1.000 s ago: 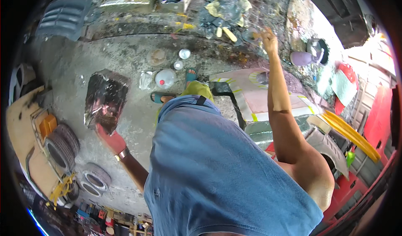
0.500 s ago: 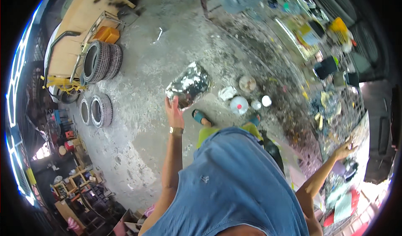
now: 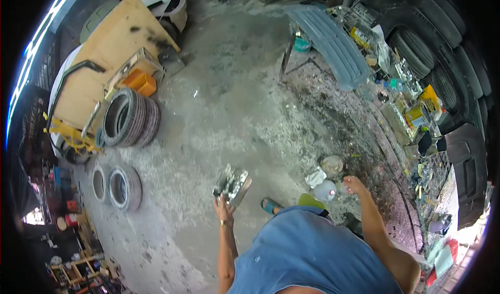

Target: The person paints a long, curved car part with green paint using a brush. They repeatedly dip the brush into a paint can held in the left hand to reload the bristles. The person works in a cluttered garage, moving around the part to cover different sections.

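Note:
A crumpled, shiny foil-covered piece like a shallow tray [image 3: 233,184] is in my left hand [image 3: 224,209], which grips its near edge and tilts it above the floor. My right hand [image 3: 355,185] is over the floor at the right, fingers loosely bent and apart, with nothing visible in them. Beside it stand a whitish translucent jug [image 3: 325,191] with a reddish cap and a small clear cup [image 3: 340,187]. A small foil tray [image 3: 315,177] and a round pale tub [image 3: 332,164] sit just beyond the jug.
Tyres stand at the left, one pair [image 3: 130,118] below an orange bin [image 3: 139,82] and a leaning wooden board [image 3: 112,49]. A grey-blue ribbed panel [image 3: 333,46] lies at the far right. Cluttered tins, foil and a yellow container [image 3: 416,115] line the right side.
My right hand has come in from the bench at the right to beside the jug. The foil piece in my left hand is more tilted. My view has shifted, showing more of the far floor.

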Motion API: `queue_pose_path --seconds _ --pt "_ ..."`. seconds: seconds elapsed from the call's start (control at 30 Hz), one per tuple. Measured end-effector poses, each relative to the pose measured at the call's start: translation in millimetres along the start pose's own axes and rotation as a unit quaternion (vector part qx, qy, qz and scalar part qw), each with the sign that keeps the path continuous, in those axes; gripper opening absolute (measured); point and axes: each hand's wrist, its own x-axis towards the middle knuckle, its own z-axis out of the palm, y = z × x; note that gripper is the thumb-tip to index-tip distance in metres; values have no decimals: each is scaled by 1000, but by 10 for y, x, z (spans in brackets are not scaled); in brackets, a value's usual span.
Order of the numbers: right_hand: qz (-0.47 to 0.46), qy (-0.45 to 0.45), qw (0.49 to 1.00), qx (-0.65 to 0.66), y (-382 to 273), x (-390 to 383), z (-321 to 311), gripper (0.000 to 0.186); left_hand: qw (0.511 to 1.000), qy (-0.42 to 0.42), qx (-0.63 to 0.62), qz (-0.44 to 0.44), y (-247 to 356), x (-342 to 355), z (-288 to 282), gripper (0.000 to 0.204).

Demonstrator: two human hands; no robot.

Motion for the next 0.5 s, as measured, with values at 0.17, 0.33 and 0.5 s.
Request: queue_pose_path --seconds 0.17,0.33,0.5 --pt "133 -76 980 124 834 298 408 16 995 87 -46 -35 197 854 -251 98" --pt "354 -27 931 89 522 674 471 29 989 136 5 -59 609 1766 -511 66" --pt "152 -119 927 321 -572 2102 346 20 981 137 -83 -105 1002 2357 -369 44"
